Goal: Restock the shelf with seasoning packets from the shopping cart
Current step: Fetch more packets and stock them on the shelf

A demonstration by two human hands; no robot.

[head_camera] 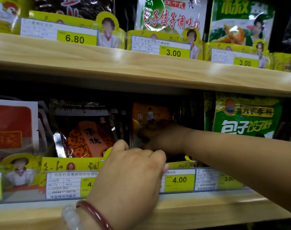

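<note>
Seasoning packet (151, 120), orange-yellow, stands upright on the lower shelf (191, 206), long axis vertical, face toward you, between the dark packet (86, 131) and the green packet (246, 117). Your right hand (159, 138) reaches in front of it, blurred, so you cannot tell its grip. Your left hand (129, 176), fingers curled, covers the price tags (179, 180) at the rail.

Both hands reach into the lower wooden shelf (207, 211). The right hand (159, 138), blurred, touches an upright orange-yellow seasoning packet (149, 117) deep inside. The left hand (131, 173), fingers curled, rests on the shelf's yellow price strip (179, 180), just left of that packet.
</note>
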